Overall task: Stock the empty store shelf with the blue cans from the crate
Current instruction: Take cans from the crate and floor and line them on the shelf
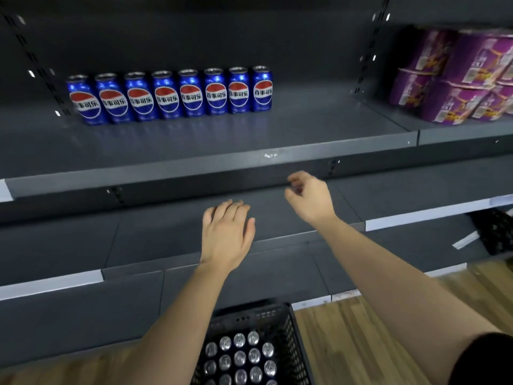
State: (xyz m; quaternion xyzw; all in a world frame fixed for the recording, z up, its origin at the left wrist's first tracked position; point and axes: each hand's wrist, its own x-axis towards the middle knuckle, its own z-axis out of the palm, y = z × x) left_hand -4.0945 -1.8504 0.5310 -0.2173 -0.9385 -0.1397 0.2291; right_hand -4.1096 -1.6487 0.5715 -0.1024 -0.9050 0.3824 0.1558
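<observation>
- Crate (pixel 297 343), black mesh, nearest, on wood floor (pixel 347 343); silver can tops (pixel 239 357) packed upright inside, lower part cut off by the frame edge.
- Left hand (pixel 226 234) flat, fingers straight, empty, above a lower shelf.
- Right hand (pixel 311 195) loosely curled, empty, slightly blurred.
- Eight blue cans (pixel 169 95) upright in a touching row at the back left of the shelf (pixel 305 129), red-white-blue roundels facing out.
- Purple packs (pixel 458 76) stacked far right, blurred.

Blue cans (pixel 169 95) wearing red, white and blue round emblems with white characters, dark grey shelf (pixel 319 126) carrying white edge strips (pixel 427 214), purple packs (pixel 455 79) showing orange print, black lattice crate (pixel 297 343) holding silver can tops (pixel 239 339), floor (pixel 361 343) showing light wood grain.
</observation>
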